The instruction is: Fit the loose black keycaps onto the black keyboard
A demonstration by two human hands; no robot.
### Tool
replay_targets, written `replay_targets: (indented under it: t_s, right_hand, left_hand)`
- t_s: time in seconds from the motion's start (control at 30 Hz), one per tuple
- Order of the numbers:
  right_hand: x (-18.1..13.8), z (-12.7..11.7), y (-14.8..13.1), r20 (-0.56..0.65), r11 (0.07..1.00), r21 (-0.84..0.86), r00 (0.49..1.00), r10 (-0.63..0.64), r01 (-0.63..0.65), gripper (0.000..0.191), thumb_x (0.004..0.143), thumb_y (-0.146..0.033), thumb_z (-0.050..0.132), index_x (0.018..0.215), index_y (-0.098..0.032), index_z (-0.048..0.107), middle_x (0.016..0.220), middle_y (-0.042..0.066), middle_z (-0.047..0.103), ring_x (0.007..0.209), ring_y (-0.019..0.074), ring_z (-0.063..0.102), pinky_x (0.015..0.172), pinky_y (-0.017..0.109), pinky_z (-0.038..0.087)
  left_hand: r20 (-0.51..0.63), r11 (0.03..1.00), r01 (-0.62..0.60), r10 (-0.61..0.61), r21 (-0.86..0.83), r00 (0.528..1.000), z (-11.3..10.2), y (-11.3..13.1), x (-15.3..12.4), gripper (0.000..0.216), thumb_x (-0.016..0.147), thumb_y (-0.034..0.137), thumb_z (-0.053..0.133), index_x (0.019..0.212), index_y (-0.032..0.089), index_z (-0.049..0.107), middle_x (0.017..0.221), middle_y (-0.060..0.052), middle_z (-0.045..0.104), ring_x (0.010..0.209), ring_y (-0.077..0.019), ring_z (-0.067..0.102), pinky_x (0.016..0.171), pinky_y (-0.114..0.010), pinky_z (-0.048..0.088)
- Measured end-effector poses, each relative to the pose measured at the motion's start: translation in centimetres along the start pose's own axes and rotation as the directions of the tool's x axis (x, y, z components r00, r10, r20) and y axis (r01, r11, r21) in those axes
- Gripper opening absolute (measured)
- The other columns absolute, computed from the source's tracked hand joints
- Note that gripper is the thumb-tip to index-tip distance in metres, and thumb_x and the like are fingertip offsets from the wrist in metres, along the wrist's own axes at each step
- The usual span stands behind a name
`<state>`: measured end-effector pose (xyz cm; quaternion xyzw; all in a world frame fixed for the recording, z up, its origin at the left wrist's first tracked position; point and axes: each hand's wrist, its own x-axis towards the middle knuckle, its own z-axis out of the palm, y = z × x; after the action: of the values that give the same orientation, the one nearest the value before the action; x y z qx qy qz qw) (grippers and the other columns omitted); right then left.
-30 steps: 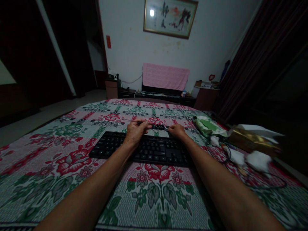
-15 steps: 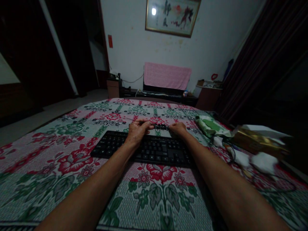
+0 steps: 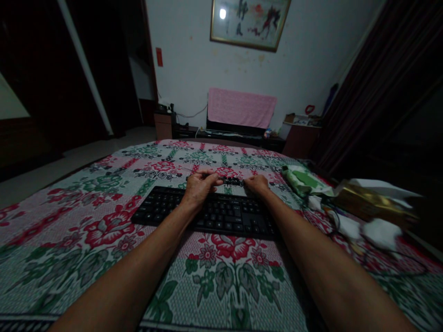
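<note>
Just beyond the keyboard, a short, dark, knobbly strip [image 3: 232, 181] spans the gap between my two hands; its exact kind is too dim to make out. The fingers and thumb of my left hand [image 3: 200, 186] are closed on its left end. My right hand [image 3: 256, 184] pinches the other end, fingers curled in. From behind my left fingers a thin dark line pokes out to the upper left. A black keyboard [image 3: 221, 216] lies flat beneath my wrists, partly covered by my forearms.
A patterned floral cloth [image 3: 107, 230] covers the surface. To the right lie a green-and-white packet [image 3: 306, 180], a golden box [image 3: 370, 203], crumpled white tissues [image 3: 380, 233] and a dark cable. Farther back, a pink towel [image 3: 242, 108] hangs over a flat dark object on a low cabinet.
Hands and strip hold nearly the same pose. The whole view has shifted very slightly; nothing was let go or taken up.
</note>
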<state>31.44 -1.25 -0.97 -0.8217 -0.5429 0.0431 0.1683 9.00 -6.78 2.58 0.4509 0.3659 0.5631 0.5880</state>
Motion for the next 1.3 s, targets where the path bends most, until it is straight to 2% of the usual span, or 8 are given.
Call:
replay_targets:
  t_s: [0.13, 0.33, 0.77, 0.97, 1.13, 1.3]
  right_hand:
    - [0.1, 0.0, 0.1, -0.003, 1.000, -0.019, 1.000, 0.006, -0.006, 0.031, 0.081, -0.033, 0.048, 0.077, -0.016, 0.074, 0.071, 0.006, 0.072, 0.073, 0.0163, 0.066, 0.063, 0.020, 0.044]
    - [0.1, -0.2, -0.1, 0.025, 1.000, -0.015, 0.999, 0.020, -0.020, 0.029, 0.079, -0.032, 0.050, 0.085, -0.018, 0.075, 0.080, 0.006, 0.073, 0.080, 0.0182, 0.066, 0.067, 0.021, 0.046]
    - [-0.5, -0.8, -0.1, 0.027, 1.000, -0.026, 1.000, -0.006, 0.007, 0.030, 0.080, -0.027, 0.047, 0.078, -0.015, 0.074, 0.075, 0.008, 0.072, 0.080, 0.0183, 0.065, 0.065, 0.020, 0.042]
    - [-3.4, -1.7, 0.5, -0.023, 0.989, 0.008, 0.989, -0.148, 0.149, 0.033, 0.084, -0.030, 0.042, 0.088, -0.019, 0.073, 0.086, 0.003, 0.072, 0.085, 0.0162, 0.064, 0.067, 0.020, 0.041]
    - [-6.1, -2.2, 1.2, -0.048, 0.970, 0.058, 0.971, -0.233, 0.236, 0.030, 0.084, -0.026, 0.046, 0.100, -0.021, 0.070, 0.103, 0.002, 0.070, 0.097, 0.0162, 0.062, 0.079, 0.020, 0.041]
    - [-7.3, -2.0, 1.3, -0.034, 0.951, 0.066, 0.954, -0.299, 0.301, 0.029, 0.085, -0.026, 0.044, 0.094, -0.020, 0.071, 0.098, 0.003, 0.071, 0.094, 0.0165, 0.063, 0.076, 0.020, 0.040]
  left_hand:
    - [0.001, 1.000, 0.004, -0.004, -0.005, 1.000, 0.0, 0.0, 0.0, 0.019, 0.068, 0.021, 0.068, 0.078, 0.013, 0.054, 0.072, -0.004, 0.068, 0.064, -0.0132, 0.067, 0.048, -0.016, 0.045]
    - [-0.001, 1.000, 0.004, -0.004, 0.014, 1.000, 0.0, 0.0, 0.0, 0.021, 0.066, 0.023, 0.069, 0.078, 0.014, 0.054, 0.074, -0.004, 0.069, 0.064, -0.0134, 0.067, 0.049, -0.017, 0.045]
    - [0.030, 0.998, -0.008, 0.006, 0.057, 1.000, 0.0, -0.1, -0.1, 0.019, 0.068, 0.025, 0.068, 0.078, 0.014, 0.056, 0.076, -0.005, 0.069, 0.065, -0.0130, 0.067, 0.049, -0.016, 0.044]
    - [0.137, 0.972, 0.083, -0.115, 0.219, 0.984, -0.1, 0.0, -0.4, 0.014, 0.067, 0.016, 0.067, 0.075, 0.014, 0.055, 0.064, -0.003, 0.066, 0.056, -0.0129, 0.064, 0.046, -0.018, 0.042]
    - [0.213, 0.941, 0.066, -0.143, 0.332, 0.967, -0.3, -0.5, -0.3, 0.011, 0.068, 0.011, 0.064, 0.075, 0.015, 0.056, 0.058, -0.001, 0.064, 0.053, -0.0120, 0.062, 0.047, -0.019, 0.041]
    - [0.256, 0.932, 0.051, -0.151, 0.358, 0.955, -0.1, -1.1, -0.3, 0.013, 0.067, 0.012, 0.065, 0.075, 0.016, 0.055, 0.057, 0.001, 0.062, 0.051, -0.0106, 0.060, 0.049, -0.019, 0.042]
